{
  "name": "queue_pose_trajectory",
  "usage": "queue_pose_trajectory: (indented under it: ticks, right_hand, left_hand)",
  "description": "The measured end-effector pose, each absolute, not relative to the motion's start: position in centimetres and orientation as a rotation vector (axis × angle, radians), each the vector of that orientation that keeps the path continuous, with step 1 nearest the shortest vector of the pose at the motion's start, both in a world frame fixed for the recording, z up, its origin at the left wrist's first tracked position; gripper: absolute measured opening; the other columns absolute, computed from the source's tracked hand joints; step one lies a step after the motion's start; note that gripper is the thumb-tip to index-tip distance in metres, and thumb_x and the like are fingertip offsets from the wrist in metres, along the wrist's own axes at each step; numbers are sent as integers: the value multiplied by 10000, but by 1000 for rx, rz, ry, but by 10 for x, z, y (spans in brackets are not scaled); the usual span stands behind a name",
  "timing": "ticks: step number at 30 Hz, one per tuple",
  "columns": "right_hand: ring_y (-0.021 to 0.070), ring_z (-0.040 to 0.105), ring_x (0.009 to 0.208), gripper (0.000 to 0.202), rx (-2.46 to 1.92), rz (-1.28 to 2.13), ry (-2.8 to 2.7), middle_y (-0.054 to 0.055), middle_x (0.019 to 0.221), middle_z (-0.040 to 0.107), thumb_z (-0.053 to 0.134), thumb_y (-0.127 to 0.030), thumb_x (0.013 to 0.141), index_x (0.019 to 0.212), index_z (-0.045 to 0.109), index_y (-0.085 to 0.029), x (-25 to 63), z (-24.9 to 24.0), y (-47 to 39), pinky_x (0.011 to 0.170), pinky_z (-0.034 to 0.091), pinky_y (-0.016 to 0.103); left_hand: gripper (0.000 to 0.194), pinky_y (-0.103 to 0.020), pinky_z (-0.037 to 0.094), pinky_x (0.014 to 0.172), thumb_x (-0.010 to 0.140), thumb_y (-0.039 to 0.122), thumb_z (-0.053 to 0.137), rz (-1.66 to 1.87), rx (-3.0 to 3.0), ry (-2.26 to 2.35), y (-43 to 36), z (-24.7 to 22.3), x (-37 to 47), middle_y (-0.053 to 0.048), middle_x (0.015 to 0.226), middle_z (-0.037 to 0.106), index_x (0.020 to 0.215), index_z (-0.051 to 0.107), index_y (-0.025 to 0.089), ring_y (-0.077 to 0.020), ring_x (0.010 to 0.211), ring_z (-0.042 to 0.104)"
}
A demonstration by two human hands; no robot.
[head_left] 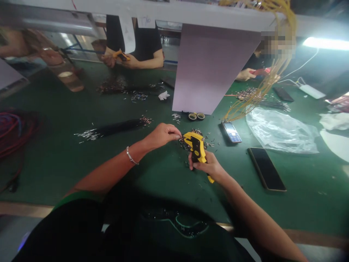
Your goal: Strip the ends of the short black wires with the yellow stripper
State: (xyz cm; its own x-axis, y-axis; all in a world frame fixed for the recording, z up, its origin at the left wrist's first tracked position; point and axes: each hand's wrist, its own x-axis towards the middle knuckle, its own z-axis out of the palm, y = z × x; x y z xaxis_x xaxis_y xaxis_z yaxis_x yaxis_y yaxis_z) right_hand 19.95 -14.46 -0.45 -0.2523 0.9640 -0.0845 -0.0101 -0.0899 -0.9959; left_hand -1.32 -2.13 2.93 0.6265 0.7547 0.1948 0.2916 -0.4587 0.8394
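Observation:
My right hand [208, 165] is wrapped round the grips of a yellow and black wire stripper [196, 147], its head pointing up and to the left. At its jaws, the thumb and fingertips of my left hand [163, 136] are pinched together; whatever they hold is too small to make out. Under and behind the tool lies a pile of short dark wire pieces with shiny ends [195, 131]. Left of my left hand, a bundle of black wires [117, 127] lies on the green table, with pale tips at one end and coppery tips at the other.
A keypad phone [231, 131], a dark smartphone [267, 169] and a clear plastic bag [283, 131] lie to the right. Two tape rolls [196, 116] sit by an upright panel [212, 69]. Red cable coils [13, 131] lie far left. Co-workers' hands [120, 60] work across the table.

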Motion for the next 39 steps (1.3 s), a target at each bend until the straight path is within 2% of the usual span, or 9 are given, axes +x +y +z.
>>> queue_pose_trajectory:
  ticks: [6,11,18,23,28,34,39]
  right_hand:
    - [167,618,627,253,-1116,1508,-1351,11,734,668,729,-243,663,884,627,-172,200,-1,-145,625,492,316]
    - [171,621,637,250,-1074,1551,-1340,12,749,674,733,-226,664,887,634,-172,204,-7,-143,639,486,321]
    - [176,617,651,264,-1038,1567,-1355,17,744,684,741,-244,692,930,654,-170,208,-13,-142,644,467,318]
    - [174,623,655,260,-1045,1579,-1346,13,747,684,743,-222,696,937,661,-168,209,-13,-141,648,463,312]
    - [180,626,657,282,-988,1604,-1346,22,743,694,766,-241,698,950,668,-160,211,-19,-140,657,466,317]
    - [187,644,683,303,-970,1643,-1332,26,773,707,774,-232,712,991,675,-170,216,-24,-139,694,482,330]
    - [190,638,676,309,-975,1642,-1342,26,776,698,782,-249,708,987,672,-173,216,-23,-139,681,480,335]
  left_hand:
    - [123,-242,459,571,770,247,659,610,1923,779,-22,34,-13,-18,659,676,703,740,183,-108,600,572]
    - [148,-226,346,456,788,288,655,567,1806,787,-18,36,-15,2,592,643,764,757,183,-79,482,472]
    - [148,-256,469,602,769,200,627,584,1809,667,-17,31,-14,-9,641,701,817,767,196,-115,615,606]
    - [166,-241,309,443,748,194,620,529,1634,659,-16,24,-12,-4,565,674,853,747,180,-88,460,474]
    - [98,-221,222,419,725,196,670,478,1500,659,-15,23,-11,-21,592,692,798,702,140,-50,421,383]
    - [105,-212,268,451,722,216,721,546,1550,688,-16,21,-9,-16,676,702,796,743,144,-56,505,469]
    - [89,-213,321,489,711,183,730,591,1463,691,-17,17,-4,-6,646,684,788,755,145,-60,519,487]
